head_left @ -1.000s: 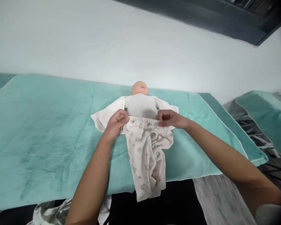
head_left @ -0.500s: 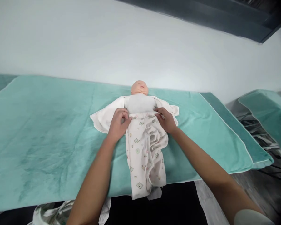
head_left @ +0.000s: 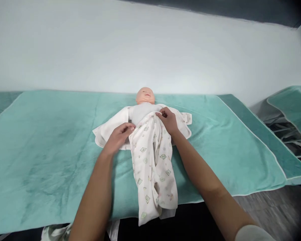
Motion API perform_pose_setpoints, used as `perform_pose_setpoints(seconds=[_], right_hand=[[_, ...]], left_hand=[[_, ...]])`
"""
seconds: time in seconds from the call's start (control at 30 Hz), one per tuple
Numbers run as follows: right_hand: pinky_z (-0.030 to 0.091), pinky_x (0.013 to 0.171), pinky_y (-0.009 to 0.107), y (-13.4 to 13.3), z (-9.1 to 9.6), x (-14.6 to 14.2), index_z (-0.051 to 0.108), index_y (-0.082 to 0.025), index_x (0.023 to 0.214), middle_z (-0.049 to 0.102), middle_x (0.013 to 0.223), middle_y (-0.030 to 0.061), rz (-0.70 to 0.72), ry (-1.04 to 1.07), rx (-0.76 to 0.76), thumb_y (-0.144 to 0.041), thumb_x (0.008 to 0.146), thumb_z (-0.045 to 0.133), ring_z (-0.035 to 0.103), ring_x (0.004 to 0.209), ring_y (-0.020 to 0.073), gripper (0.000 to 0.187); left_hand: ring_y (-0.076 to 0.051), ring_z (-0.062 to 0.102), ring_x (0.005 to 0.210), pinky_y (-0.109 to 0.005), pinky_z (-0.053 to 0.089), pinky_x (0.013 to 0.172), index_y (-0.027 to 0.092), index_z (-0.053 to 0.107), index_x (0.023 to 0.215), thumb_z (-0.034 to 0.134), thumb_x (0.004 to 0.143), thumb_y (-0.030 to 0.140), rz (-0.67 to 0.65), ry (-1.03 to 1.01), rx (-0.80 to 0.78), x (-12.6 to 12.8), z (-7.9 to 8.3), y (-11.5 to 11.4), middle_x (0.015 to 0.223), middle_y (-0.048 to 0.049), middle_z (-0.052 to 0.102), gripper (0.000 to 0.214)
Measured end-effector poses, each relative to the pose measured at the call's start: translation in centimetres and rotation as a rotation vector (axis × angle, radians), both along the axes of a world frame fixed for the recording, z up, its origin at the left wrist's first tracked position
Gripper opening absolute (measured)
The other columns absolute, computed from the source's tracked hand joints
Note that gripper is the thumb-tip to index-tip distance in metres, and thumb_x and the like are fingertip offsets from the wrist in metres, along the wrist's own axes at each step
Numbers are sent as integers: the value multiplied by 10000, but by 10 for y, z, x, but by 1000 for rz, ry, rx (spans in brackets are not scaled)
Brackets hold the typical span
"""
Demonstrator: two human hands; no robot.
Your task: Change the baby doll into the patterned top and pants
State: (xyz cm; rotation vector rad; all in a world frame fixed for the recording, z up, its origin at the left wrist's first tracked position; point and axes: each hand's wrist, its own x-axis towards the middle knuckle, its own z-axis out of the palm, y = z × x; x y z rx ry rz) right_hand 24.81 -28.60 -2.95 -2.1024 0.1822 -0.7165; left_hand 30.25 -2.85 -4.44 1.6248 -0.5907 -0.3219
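Note:
A baby doll (head_left: 145,95) lies face up with its head toward the wall and a pale grey-white torso. White patterned baby pants (head_left: 150,157) cover its lower body, their legs hanging over the near table edge. My left hand (head_left: 119,136) is closed, with thumb and fingertips pinching the waistband at the left hip. At the right side of the belly, my right hand (head_left: 167,119) grips the waistband and draws it upward, so the top edge slants. Under the doll, a white baby shirt (head_left: 110,129) lies spread open to both sides.
A teal blanket (head_left: 60,150) covers the table up to the white wall (head_left: 115,47). Another teal-covered surface (head_left: 294,103) stands at the right over a metal frame. Patterned cloth (head_left: 55,232) shows below the near edge at lower left.
My right hand has moved up and inward, raising the waistband over the belly. My left hand has shifted slightly left and down. The pants legs look straighter, and the camera view has shifted.

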Motion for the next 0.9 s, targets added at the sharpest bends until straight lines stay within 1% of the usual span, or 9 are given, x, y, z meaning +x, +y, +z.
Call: perform_pose_setpoints(seconds=[0.13,0.23,0.3,0.4,0.53,0.63,0.73,0.83,0.9], right_hand=[[442,784,287,1,1,-4,553,-212,857,584,932,32,59,-102,20,-439,871,616,529,864,168,236],[444,933,322,3,5,-7,598,-222,937,622,1187,70,116,-176,-34,-403,903,592,555,1095,203,184],[429,994,331,4,7,-9,631,-232,1003,636,1254,63,150,-163,-71,-412,939,549,563,1152,209,208],[447,951,328,1,13,-7,666,-242,1079,687,1189,38,154,-80,-113,-429,957,526,619,1051,203,263],[438,827,330,-9,19,4,673,-236,961,717,930,12,55,38,-144,-426,921,565,632,870,204,222],[432,772,320,-16,18,13,638,-212,893,691,823,8,-25,90,-28,-427,886,575,608,805,196,224],[433,761,303,-15,10,17,609,-199,891,671,831,10,-78,53,64,-409,863,576,581,788,176,214],[421,757,292,-10,3,13,595,-204,872,646,850,11,-99,-33,-22,-403,870,571,558,786,164,201],[397,711,290,-9,3,6,579,-205,821,614,787,3,-103,-9,-84,-447,873,585,529,734,158,248]], left_hand=[[-142,514,759,-245,388,657,205,637,907,729,812,423,-241,59,123,9,4,14,826,-5,559,255],[-156,527,852,-256,414,713,193,577,813,737,803,402,-164,-56,56,5,4,11,952,-28,553,263],[-187,539,1001,-271,434,807,188,554,786,730,808,390,-77,-166,-15,0,1,5,1089,-54,556,269],[-192,554,1057,-280,432,859,199,520,819,680,850,381,59,-217,-70,-1,-4,-4,1110,-56,593,245],[-140,498,648,-253,364,637,227,473,869,623,885,411,305,-218,43,18,0,-18,691,37,524,238],[-137,449,581,-248,322,588,228,466,861,623,874,410,299,-210,56,38,5,-37,635,54,487,240],[-135,463,652,-241,339,619,221,479,857,652,848,401,396,-219,11,49,2,-54,716,39,508,250],[-125,449,662,-233,352,632,213,500,846,671,836,430,450,-170,-17,49,-5,-58,712,40,490,276],[-116,434,641,-228,351,607,201,539,820,679,829,467,364,-108,-19,46,-6,-51,701,33,496,301]])
